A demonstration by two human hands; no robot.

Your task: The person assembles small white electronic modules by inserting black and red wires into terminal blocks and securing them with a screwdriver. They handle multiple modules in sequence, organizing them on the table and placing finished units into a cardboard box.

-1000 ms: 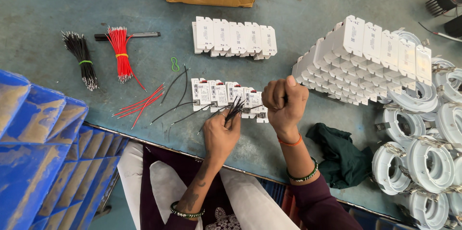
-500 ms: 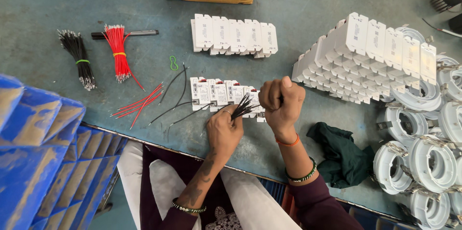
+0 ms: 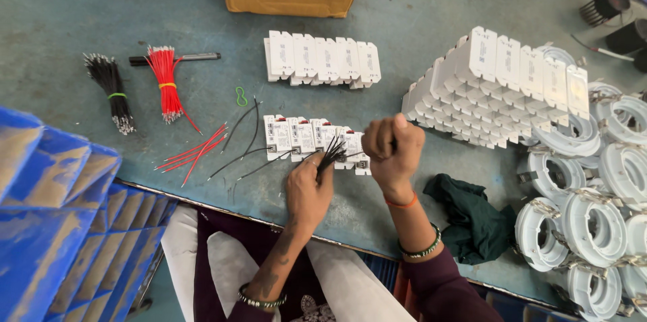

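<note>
Seen from above, at the near edge of a blue-green worktop [image 3: 81, 19], the left hand [image 3: 309, 190] pinches a small bundle of black wires [image 3: 331, 153], its long axis running toward one o'clock. The right hand [image 3: 392, 150], a closed fist, sits just beside the splayed wire tips at three o'clock; what it grips is hidden. A row of white modules [image 3: 296, 137] lies directly behind, at twelve o'clock, nearer the left hand.
</note>
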